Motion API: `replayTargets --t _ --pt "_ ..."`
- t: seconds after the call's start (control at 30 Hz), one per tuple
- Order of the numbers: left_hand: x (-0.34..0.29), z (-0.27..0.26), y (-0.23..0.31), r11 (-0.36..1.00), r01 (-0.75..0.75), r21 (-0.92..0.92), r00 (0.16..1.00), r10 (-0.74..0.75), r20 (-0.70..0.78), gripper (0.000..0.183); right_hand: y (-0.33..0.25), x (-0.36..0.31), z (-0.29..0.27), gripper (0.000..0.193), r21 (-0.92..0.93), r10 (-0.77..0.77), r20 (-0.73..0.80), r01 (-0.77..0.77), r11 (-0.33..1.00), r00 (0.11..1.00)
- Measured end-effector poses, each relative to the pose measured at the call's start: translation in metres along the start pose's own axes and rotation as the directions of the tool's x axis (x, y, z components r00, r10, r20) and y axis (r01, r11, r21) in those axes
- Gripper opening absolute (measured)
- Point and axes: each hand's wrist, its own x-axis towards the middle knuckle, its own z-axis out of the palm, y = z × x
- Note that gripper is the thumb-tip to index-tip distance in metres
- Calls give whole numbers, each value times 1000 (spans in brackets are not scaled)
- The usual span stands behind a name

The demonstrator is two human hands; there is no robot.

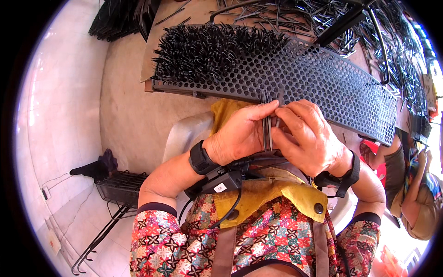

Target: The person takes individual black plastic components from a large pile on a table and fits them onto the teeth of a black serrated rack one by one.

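Both my hands meet in front of my chest, just short of a long black perforated panel. My left hand is closed around a small bundle of thin dark strips, which stands lengthwise between thumb and fingers. The fingers of my right hand pinch at the same bundle from the other side, gripping a strip whose tip sticks up above them. Packed into the panel's holes at its left end is a dense mass of black curved pieces. Toward the right, the holes show bare.
Loose black strips lie heaped beyond the panel on the table, under a black metal bar. A black rack stands on the floor at left. Another person sits at far right. A yellow cloth hangs below the panel.
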Motion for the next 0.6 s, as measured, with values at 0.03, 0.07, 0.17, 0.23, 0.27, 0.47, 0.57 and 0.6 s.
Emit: replayTargets --t 0.03,0.07,0.17,0.23,0.27,0.47,0.57,0.6 --pt "0 1 0 1000 13 -5 999 -13 -42 37 2 0 0 44 -1 -10 -32 10 1000 999" --pt "0 6 1 999 32 41 995 -28 -95 37 8 -1 1 46 44 25 -106 -21 999 994" --pt "-2 20 -2 991 47 123 970 -16 -242 36 18 8 -10 34 73 402 -187 -396 916 896" --pt "-7 13 -11 993 -12 118 946 50 -320 36 27 6 2 26 353 675 -359 -575 738 645" --pt "-6 13 -16 988 -97 120 918 135 -374 32 39 11 2 27 370 663 -423 -551 748 617" --pt "-6 15 -22 949 -179 260 913 259 -315 25 66 31 18 25 415 583 -547 -410 812 601" --pt "-7 15 -20 958 -135 252 920 216 -326 27 74 32 25 24 258 488 -537 -417 872 688" --pt "-7 14 -19 963 -117 241 931 191 -311 27 73 34 24 24 214 468 -518 -422 881 716"
